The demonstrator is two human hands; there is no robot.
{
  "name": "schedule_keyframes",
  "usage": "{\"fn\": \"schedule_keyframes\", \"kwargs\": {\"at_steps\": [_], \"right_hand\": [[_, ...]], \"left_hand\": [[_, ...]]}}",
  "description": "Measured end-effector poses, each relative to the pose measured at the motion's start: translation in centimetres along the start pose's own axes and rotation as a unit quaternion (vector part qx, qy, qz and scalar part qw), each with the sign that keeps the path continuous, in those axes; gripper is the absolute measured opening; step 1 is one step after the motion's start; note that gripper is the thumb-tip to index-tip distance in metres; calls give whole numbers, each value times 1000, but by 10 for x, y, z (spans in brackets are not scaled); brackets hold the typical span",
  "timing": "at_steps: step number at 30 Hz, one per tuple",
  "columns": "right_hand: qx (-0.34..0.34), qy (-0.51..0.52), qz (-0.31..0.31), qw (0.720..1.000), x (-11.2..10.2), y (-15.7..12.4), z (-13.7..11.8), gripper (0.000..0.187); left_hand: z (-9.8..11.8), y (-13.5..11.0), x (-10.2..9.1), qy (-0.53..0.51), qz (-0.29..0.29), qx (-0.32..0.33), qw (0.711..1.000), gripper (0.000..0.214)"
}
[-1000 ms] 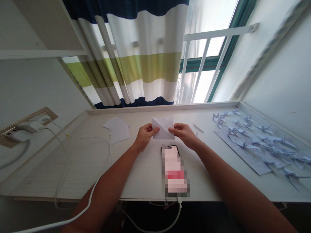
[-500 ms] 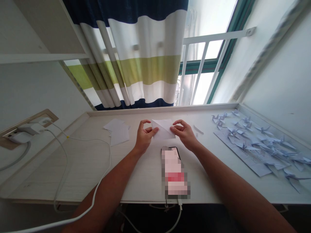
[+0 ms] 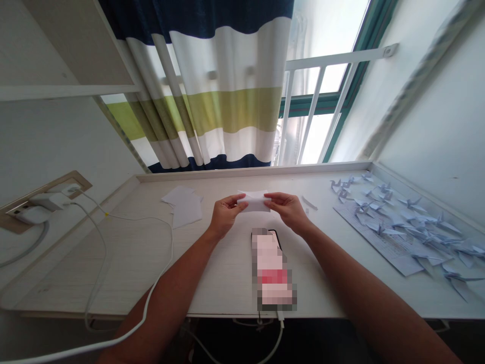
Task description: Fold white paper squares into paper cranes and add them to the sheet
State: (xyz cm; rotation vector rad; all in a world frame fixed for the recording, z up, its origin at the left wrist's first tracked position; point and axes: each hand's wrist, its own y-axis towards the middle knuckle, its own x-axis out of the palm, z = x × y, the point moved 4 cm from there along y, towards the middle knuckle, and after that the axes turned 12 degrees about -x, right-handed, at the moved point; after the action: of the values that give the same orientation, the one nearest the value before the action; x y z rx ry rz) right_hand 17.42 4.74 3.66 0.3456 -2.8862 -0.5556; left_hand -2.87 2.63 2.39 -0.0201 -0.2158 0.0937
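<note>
A small white sheet of paper [image 3: 255,202] is bent over between my two hands, a little above the desk. My left hand [image 3: 227,212] pinches its left edge between thumb and fingers. On the opposite edge, my right hand [image 3: 286,208] grips it the same way. The paper's far edge curls toward me, so its underside is hidden. Just nearer to me lies a phone [image 3: 273,268] with a blurred screen and a cable in its lower end. Left of my hands rest several loose white paper sheets [image 3: 185,207].
Several folded paper cranes [image 3: 413,227] spread over the right side of the desk [image 3: 125,268], some on a printed sheet [image 3: 394,258]. A thin paper strip [image 3: 309,203] lies right of my hand. White charging cables [image 3: 172,242] run from the wall socket [image 3: 45,199] across my left forearm.
The paper was held flatter, with a diagonal crease showing; now its far part is bent toward me and it looks shorter. My fingers have closed in at both edges.
</note>
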Motion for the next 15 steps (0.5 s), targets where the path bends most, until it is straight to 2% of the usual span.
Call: {"fn": "schedule_keyframes", "kwargs": {"at_steps": [4, 6, 10, 12, 13, 15], "right_hand": [[-6, -6, -2, 1000, -1, 0, -2, 38], [2, 5, -3, 1000, -2, 0, -1, 44], [55, 34, 6, 998, -5, -1, 3, 62], [76, 39, 9, 996, -7, 0, 5, 58], [78, 42, 4, 996, -7, 0, 5, 53], [72, 43, -15, 996, -6, 1, 4, 41]], "left_hand": [[-2, 0, 0, 10, 6, 7, 1000, 37], [-2, 0, 1, 2, 0, 13, 1000, 39], [-1, 0, 2, -26, -28, 8, 999, 78], [-1, 1, 1, -32, -27, -3, 999, 91], [0, 1, 0, -32, -26, -8, 999, 91], [0, 1, 0, -30, -32, -14, 999, 77]]}}
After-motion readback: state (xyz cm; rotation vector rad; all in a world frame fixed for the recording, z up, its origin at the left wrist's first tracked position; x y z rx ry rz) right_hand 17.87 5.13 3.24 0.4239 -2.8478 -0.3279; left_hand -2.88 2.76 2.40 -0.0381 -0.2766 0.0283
